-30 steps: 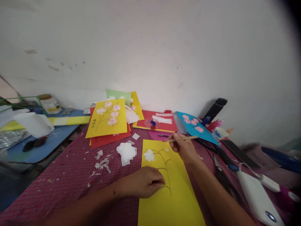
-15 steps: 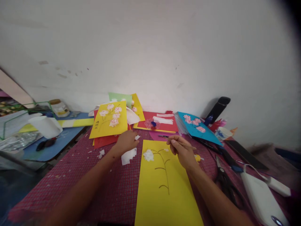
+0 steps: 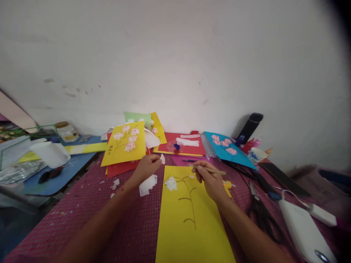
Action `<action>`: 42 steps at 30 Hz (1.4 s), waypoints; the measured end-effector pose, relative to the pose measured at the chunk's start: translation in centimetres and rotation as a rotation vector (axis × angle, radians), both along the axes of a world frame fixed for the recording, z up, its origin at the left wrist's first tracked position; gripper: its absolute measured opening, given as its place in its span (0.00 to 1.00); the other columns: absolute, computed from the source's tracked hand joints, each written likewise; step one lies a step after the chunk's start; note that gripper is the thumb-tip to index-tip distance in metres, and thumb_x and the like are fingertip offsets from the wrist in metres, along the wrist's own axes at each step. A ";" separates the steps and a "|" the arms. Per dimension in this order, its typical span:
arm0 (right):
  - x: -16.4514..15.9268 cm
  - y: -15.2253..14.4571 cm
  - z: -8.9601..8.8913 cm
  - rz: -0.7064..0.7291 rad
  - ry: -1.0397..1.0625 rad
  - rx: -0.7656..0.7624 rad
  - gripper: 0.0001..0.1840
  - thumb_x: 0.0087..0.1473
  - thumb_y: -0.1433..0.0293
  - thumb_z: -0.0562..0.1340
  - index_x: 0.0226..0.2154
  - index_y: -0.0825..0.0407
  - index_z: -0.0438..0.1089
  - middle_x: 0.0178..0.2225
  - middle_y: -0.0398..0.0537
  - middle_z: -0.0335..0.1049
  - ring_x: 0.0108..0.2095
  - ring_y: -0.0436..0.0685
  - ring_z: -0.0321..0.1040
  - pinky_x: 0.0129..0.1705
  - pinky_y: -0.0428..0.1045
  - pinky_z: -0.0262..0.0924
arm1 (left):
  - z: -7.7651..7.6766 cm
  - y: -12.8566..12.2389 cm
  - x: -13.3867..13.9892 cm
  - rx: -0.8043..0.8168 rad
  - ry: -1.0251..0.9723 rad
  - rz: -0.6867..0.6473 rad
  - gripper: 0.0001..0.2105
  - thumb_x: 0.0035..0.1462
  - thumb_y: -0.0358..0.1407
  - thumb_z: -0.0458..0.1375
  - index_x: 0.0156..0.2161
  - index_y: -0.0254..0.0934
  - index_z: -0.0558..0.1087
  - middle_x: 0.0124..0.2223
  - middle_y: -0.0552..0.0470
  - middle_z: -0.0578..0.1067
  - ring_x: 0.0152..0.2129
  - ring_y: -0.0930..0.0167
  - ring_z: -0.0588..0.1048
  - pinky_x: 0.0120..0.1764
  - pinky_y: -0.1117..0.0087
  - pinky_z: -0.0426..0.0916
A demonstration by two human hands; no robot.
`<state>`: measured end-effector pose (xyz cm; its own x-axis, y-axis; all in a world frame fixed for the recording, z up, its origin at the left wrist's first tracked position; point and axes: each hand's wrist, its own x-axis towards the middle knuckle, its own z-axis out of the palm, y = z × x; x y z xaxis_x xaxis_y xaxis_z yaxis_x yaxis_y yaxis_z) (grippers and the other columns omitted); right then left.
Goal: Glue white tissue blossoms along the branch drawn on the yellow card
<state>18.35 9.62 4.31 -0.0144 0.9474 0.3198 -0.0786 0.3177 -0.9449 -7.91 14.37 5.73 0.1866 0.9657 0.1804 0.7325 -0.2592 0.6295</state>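
Note:
My left hand [image 3: 148,167] pinches a small scrap of white tissue paper [image 3: 162,159] just off the far left corner of a yellow sheet [image 3: 189,233]. Between the fingers and thumb of my right hand [image 3: 211,180] is a thin wooden stick [image 3: 215,170], held above the sheet's far right part. Drawn on that sheet is a dark branching stem. A crumpled white paper flower [image 3: 171,183] sits at its upper left twig, and a small white bit [image 3: 191,176] lies at the upper right one. More torn white paper [image 3: 148,185] rests below my left hand.
Finished flower cards, one yellow [image 3: 124,144] and one blue [image 3: 227,148], lie toward the wall. Black scissors [image 3: 260,208], a white power bank [image 3: 300,226] and a paper cup [image 3: 257,155] are at right. A blue side table [image 3: 74,168] holds a jar [image 3: 66,132].
My left hand has shifted slightly right, toward the yellow sheet, and its paper scrap now points upward. My right hand stays nearly in place with the stick. The view has tilted slightly.

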 end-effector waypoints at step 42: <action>-1.7 -1.8 -0.9 0.170 -0.136 0.017 0.09 0.60 0.65 0.59 0.41 0.51 0.71 0.32 0.47 0.74 0.24 0.50 0.63 0.25 0.47 0.59 | -2.5 -4.8 4.1 -0.544 -1.219 -0.142 0.15 0.42 0.31 0.69 0.39 0.32 0.77 0.38 0.45 0.79 0.28 0.70 0.77 0.31 0.71 0.70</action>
<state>16.64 7.81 3.39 -0.2173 0.9222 0.3200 -0.0045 0.3269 -0.9451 -3.86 9.57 3.23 0.2869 0.9531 -0.0961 -0.3775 0.2047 0.9031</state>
